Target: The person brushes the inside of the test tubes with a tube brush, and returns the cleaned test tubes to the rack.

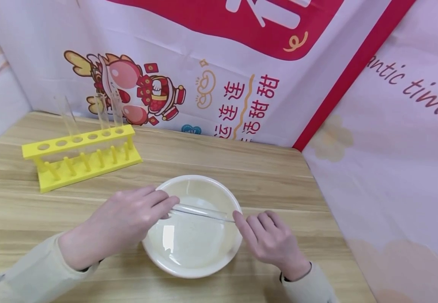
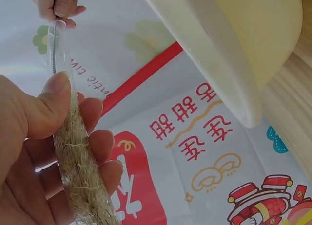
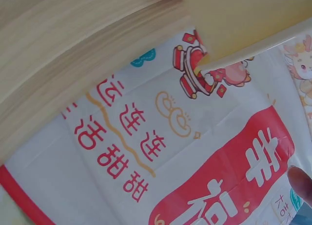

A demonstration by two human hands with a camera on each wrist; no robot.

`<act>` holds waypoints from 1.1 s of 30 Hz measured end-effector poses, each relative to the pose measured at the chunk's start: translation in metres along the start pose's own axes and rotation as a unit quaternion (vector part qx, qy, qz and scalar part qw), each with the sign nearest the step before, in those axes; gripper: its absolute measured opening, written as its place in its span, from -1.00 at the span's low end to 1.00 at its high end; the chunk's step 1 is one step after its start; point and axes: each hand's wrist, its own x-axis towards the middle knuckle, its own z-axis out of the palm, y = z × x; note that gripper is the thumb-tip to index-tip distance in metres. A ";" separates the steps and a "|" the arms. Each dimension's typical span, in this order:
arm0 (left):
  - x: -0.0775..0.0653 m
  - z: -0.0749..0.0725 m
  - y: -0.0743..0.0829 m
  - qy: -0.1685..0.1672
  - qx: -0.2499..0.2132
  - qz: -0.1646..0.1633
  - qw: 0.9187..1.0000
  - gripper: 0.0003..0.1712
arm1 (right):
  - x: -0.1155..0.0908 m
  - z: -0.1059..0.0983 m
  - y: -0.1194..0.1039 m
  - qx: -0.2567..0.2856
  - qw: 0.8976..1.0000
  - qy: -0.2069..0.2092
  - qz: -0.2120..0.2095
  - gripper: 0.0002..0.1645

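Over the bowl (image 1: 193, 272), left hand (image 1: 126, 219) gripped the probably slick, breakable test tube (image 1: 200, 210) mid-body, smart tbh, right hand (image 1: 266, 237) pinching the brush wire (image 1: 230, 221).

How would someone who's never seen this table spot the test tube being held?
Find the round white bowl on the wooden table. Above it, the left hand grips a clear test tube. Unlike the tubes standing in the yellow rack, it has a bristled brush inside.

The bristles (image 2: 80, 159) are tan, the tube (image 1: 204, 210) clear, bowl (image 1: 188, 272) white, rack (image 1: 92, 172) yellow, table (image 1: 279, 181) streaked beige.
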 end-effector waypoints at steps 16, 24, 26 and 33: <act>-0.005 -0.003 0.000 -0.021 -0.008 -0.011 1.000 -0.50 | -0.006 0.007 0.012 0.006 0.999 -0.004 -0.039 -0.77; -0.005 -0.004 -0.003 -0.021 -0.010 -0.018 1.000 -0.52 | 0.005 -0.001 0.011 0.010 1.000 -0.024 -0.014 -0.76; -0.005 -0.004 -0.004 -0.020 -0.013 -0.020 1.000 -0.52 | 0.007 -0.002 0.010 0.013 1.000 -0.028 -0.004 -0.74; -0.008 -0.006 -0.007 -0.020 -0.013 -0.018 1.000 -0.52 | 0.003 -0.006 0.006 0.036 0.997 -0.063 0.030 -0.69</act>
